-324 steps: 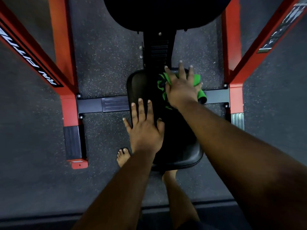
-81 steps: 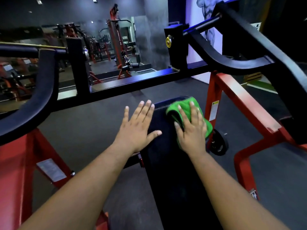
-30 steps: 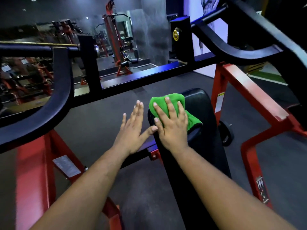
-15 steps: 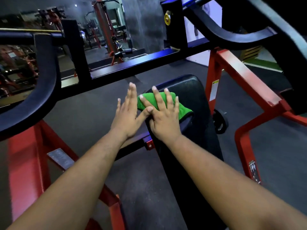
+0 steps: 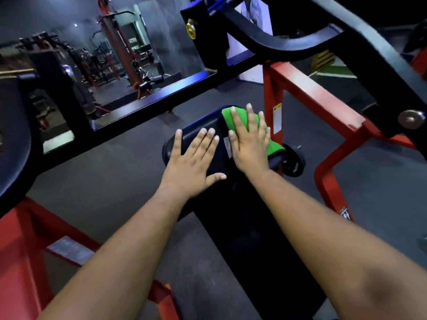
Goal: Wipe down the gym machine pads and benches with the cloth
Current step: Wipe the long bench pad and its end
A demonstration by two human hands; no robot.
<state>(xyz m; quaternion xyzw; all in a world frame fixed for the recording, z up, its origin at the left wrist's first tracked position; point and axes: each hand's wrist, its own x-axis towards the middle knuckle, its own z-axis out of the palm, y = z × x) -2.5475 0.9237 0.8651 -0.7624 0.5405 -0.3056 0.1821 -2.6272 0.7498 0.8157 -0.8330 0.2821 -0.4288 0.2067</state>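
Observation:
A long black padded bench pad [image 5: 245, 227] runs from the bottom centre up to its rounded top end in the middle of the head view. My right hand [image 5: 250, 144] lies flat with straight fingers on a green cloth [image 5: 272, 145], pressing it against the top right part of the pad. The cloth shows beyond my fingertips and to the right of my hand; the rest is hidden under my palm. My left hand [image 5: 196, 162] rests flat with fingers spread on the top left part of the pad, beside the right hand.
Red frame legs [image 5: 307, 88] stand right of the pad, another red leg [image 5: 18, 250] at the lower left. Black lever arms [image 5: 346, 38] cross overhead, and a black crossbar [image 5: 147, 107] runs behind the pad. A round weight plate [image 5: 293, 162] sits low right. A mirror [image 5: 104, 54] reflects other machines.
My right hand has slid the cloth from the pad's top left edge to its top right. My left hand moved from the pad's side onto its top surface.

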